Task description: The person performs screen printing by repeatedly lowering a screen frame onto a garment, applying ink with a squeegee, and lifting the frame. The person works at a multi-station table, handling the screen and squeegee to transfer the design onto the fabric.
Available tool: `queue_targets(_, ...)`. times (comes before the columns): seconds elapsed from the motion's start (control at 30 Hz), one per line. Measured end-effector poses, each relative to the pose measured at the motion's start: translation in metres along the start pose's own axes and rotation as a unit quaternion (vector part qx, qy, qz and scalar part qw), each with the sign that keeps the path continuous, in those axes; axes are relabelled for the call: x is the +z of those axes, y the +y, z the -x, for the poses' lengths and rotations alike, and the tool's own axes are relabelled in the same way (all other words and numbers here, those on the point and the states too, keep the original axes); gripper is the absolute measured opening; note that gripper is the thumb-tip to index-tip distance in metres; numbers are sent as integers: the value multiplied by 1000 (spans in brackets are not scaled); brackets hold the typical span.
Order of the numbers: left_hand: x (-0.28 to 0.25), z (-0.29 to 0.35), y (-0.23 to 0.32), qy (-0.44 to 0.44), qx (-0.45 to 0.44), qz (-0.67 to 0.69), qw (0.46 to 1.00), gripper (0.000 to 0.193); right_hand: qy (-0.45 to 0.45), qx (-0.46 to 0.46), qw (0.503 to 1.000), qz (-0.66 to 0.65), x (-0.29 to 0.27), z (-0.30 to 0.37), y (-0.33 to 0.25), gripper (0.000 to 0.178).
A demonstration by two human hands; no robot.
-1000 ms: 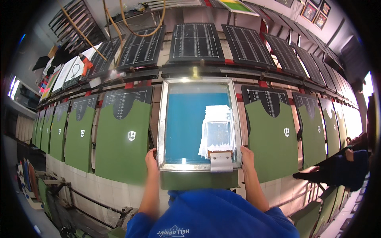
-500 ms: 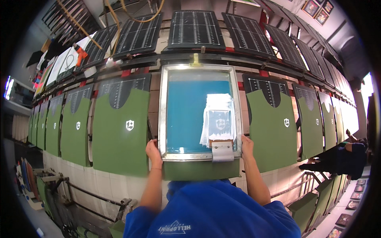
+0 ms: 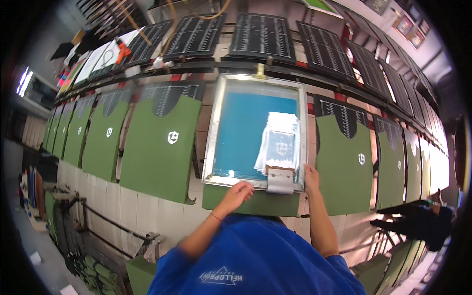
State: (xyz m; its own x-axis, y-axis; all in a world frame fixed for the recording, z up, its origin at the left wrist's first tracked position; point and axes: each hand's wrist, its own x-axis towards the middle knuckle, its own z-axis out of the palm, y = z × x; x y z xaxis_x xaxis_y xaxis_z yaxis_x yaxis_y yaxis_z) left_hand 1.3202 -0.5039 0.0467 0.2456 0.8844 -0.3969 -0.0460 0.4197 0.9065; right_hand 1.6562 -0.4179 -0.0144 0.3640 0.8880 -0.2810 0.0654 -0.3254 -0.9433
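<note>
A metal-framed printing screen (image 3: pixel 214 129) with blue mesh lies over a green shirt panel (image 3: pixel 246 201), whose front part shows below the frame. On the mesh's right side is a patch of white ink (image 3: pixel 281 119) around a shield design. A squeegee (image 3: pixel 280 181) with a metal holder rests at the front end of that patch, overlapping the frame's front rail. My right hand (image 3: pixel 311 179) grips the frame's right side near its front corner. Just at the front rail, left of the squeegee, my left hand (image 3: pixel 237 195) has its fingers curled, with nothing visible in them.
Green shirt panels (image 3: pixel 160 147) with white shield prints lie on boards to the left and right (image 3: pixel 342 167). Behind runs a rail with black marked boards (image 3: pixel 262 37). An orange tool (image 3: pixel 122 51) lies far left. Another person (image 3: pixel 425 221) stands at the far right.
My left hand has let go of the frame's left side and moved right to its front rail. My right hand stays at the right side. The view has shifted and tilted a little.
</note>
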Motion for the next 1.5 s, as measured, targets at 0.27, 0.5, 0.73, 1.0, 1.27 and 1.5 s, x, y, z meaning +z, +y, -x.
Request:
queue_targets(0.27,63,-16,-37,-50,-288,226,929,20,-173,-369,810,422,25,119,-73,54)
queue_targets(0.5,80,-34,-49,-57,-299,343,889,24,-186,-398,758,483,29,95,-82,39)
queue_targets(0.73,94,-50,-52,21,-281,315,906,31,-182,-378,790,448,51,12,-134,19)
queue_targets(1.0,98,-47,-50,34,-284,301,910,31,-155,-421,764,463,88,-76,-156,20)
queue_targets(1.27,98,-45,-59,38,-212,297,930,36,-186,-394,781,447,66,2,-118,24)
queue_targets(1.5,81,-17,24,-9,-52,-293,955,30,-174,-378,817,401,32,84,-81,43)
